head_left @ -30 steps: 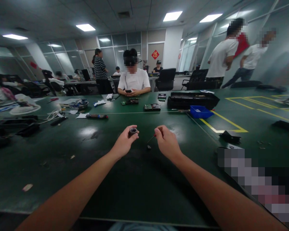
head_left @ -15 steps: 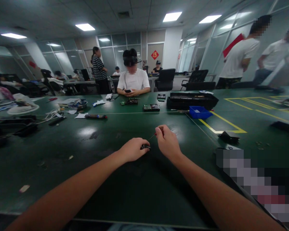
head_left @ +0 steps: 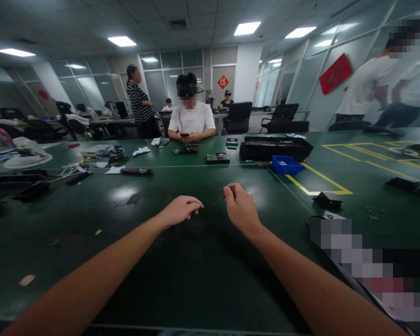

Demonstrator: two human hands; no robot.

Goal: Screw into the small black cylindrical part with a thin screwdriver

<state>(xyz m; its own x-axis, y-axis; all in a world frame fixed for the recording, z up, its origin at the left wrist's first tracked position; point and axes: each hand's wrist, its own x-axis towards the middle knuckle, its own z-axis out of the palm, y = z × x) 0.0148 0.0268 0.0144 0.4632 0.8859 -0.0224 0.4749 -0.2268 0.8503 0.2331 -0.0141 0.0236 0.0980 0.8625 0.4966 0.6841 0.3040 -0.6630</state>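
My right hand (head_left: 243,210) is closed around the handle of a thin screwdriver (head_left: 219,200), red near the shaft. The metal shaft points left and down toward the table. Left of its tip is my left hand (head_left: 182,210), turned palm down, with the fingers curled together and the thumb side partly hidden. Whatever those fingers hold, if anything, cannot be made out. Both hands are above the green tabletop (head_left: 182,289), with a small gap between the left fingertips and the screwdriver tip.
Ahead lie hard drives (head_left: 217,158), a long black casing (head_left: 275,148) and a blue bin (head_left: 287,165). A dark cylindrical tool (head_left: 136,171) and tangled cables (head_left: 68,170) are on the left. A black piece (head_left: 328,200) lies at right. A person (head_left: 192,116) sits opposite, holding a phone.
My left hand has moved left, away from the screwdriver tip, and the small dark round piece at its fingers no longer shows. My right hand keeps the screwdriver in nearly the same place.
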